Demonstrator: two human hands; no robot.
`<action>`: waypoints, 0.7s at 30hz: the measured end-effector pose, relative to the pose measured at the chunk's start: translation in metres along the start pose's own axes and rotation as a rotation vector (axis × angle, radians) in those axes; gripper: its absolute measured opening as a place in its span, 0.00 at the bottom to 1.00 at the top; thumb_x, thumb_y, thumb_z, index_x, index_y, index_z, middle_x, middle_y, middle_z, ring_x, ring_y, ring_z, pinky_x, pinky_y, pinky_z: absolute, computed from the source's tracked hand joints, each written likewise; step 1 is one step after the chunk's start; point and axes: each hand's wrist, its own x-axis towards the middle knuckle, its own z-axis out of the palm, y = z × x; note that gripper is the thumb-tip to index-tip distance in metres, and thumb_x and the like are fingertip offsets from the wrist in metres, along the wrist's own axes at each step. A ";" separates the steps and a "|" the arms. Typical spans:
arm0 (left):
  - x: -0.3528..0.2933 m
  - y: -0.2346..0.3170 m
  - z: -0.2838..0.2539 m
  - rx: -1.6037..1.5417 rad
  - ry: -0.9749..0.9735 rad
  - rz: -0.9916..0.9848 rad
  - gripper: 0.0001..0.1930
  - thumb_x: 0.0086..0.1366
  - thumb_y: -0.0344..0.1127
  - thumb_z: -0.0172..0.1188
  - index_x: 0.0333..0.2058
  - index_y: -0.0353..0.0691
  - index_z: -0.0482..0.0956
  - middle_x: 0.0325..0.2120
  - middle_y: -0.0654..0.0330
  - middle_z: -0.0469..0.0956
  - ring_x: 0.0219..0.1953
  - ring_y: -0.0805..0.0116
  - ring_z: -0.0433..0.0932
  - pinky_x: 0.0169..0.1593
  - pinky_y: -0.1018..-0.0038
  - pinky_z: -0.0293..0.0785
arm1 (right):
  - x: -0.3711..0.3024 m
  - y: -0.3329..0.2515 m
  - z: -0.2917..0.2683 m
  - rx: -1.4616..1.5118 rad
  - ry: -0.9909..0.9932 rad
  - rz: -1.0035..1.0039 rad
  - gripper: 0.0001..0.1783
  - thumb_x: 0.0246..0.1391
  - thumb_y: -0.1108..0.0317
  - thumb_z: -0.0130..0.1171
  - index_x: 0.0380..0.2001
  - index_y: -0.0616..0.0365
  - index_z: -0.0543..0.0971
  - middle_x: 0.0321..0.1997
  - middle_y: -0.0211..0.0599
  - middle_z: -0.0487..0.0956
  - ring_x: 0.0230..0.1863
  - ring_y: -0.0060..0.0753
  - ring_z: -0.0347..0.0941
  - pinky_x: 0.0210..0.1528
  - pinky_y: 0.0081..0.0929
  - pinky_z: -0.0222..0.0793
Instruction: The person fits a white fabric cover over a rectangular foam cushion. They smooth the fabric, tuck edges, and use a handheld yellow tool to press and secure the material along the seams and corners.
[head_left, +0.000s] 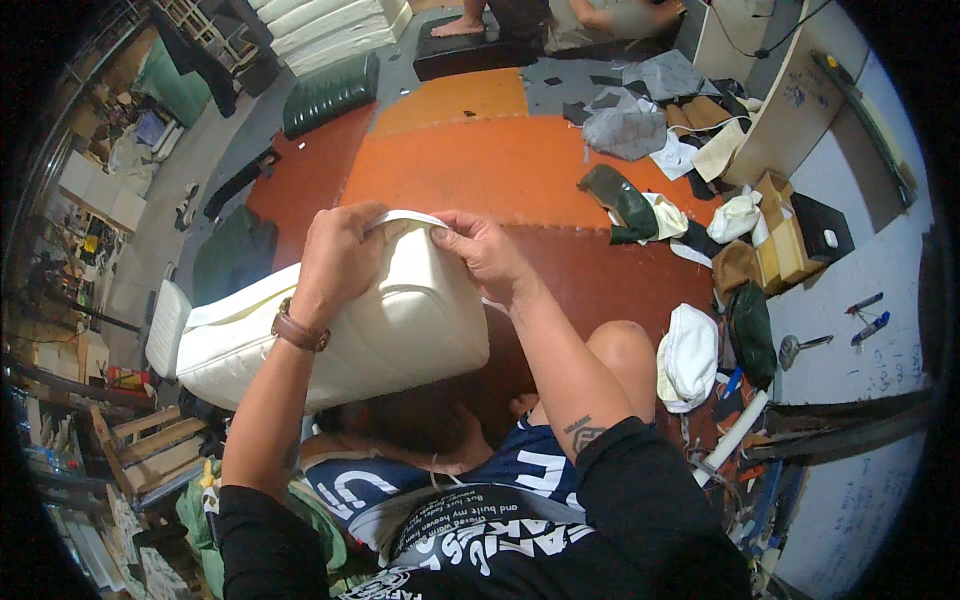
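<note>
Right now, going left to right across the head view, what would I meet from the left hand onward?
Left hand → right hand → dark green piece → white cloth bundle → dark green bundle → metal tool → small blue tool.

Your single view comes from the left of two fisheye cameras worn on your head, facing down and forward. Close below are your black shirt (450,560) and blue shorts (345,480); your arms (262,420) enter from the lower edge, your hands (483,255) near the centre. Farther off lie orange floor mats (455,170); straight edges bend toward the dark, rounded rim.
</note>
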 end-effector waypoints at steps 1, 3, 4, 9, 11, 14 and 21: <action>-0.002 -0.001 0.001 0.047 0.010 0.017 0.10 0.66 0.30 0.67 0.44 0.31 0.87 0.30 0.46 0.86 0.31 0.62 0.85 0.38 0.69 0.78 | 0.001 0.000 0.000 0.073 -0.015 0.049 0.16 0.71 0.63 0.64 0.56 0.59 0.85 0.49 0.30 0.87 0.47 0.21 0.81 0.53 0.26 0.78; -0.005 -0.002 0.002 0.142 0.029 0.051 0.12 0.68 0.34 0.68 0.43 0.30 0.87 0.27 0.48 0.85 0.29 0.69 0.82 0.37 0.69 0.77 | 0.001 -0.001 -0.002 0.147 -0.101 0.087 0.19 0.70 0.60 0.65 0.57 0.59 0.84 0.49 0.31 0.87 0.47 0.21 0.81 0.54 0.27 0.78; -0.006 -0.001 -0.001 0.092 -0.049 0.018 0.13 0.68 0.36 0.68 0.42 0.30 0.87 0.25 0.51 0.84 0.29 0.71 0.80 0.37 0.69 0.77 | -0.003 -0.009 -0.001 0.145 -0.169 0.080 0.20 0.70 0.59 0.66 0.58 0.59 0.84 0.49 0.31 0.87 0.47 0.22 0.81 0.53 0.28 0.77; 0.006 -0.006 -0.033 -0.092 -0.426 -0.119 0.22 0.69 0.48 0.71 0.39 0.29 0.87 0.23 0.61 0.82 0.28 0.75 0.77 0.33 0.68 0.74 | -0.013 -0.021 -0.011 -0.215 -0.333 0.198 0.21 0.68 0.57 0.67 0.56 0.59 0.85 0.49 0.31 0.87 0.49 0.23 0.81 0.55 0.31 0.76; 0.009 -0.014 -0.039 -0.112 -0.581 -0.096 0.27 0.69 0.56 0.70 0.38 0.29 0.87 0.22 0.63 0.81 0.27 0.75 0.76 0.32 0.69 0.73 | -0.020 -0.029 -0.002 -0.317 -0.305 0.230 0.20 0.68 0.58 0.68 0.55 0.58 0.86 0.49 0.31 0.87 0.49 0.23 0.81 0.55 0.31 0.76; 0.012 -0.002 -0.040 -0.045 -0.712 -0.100 0.35 0.68 0.66 0.67 0.36 0.30 0.87 0.21 0.63 0.78 0.25 0.75 0.74 0.30 0.68 0.72 | -0.034 -0.010 0.006 -0.331 -0.121 0.002 0.17 0.68 0.61 0.67 0.54 0.57 0.87 0.49 0.32 0.87 0.48 0.26 0.81 0.55 0.31 0.76; -0.011 0.006 -0.016 0.037 -0.256 0.151 0.20 0.69 0.47 0.70 0.35 0.30 0.86 0.23 0.57 0.78 0.25 0.65 0.76 0.33 0.63 0.72 | -0.035 0.028 0.030 -0.532 0.213 -0.574 0.16 0.66 0.80 0.56 0.54 0.62 0.84 0.47 0.35 0.89 0.50 0.28 0.83 0.53 0.30 0.79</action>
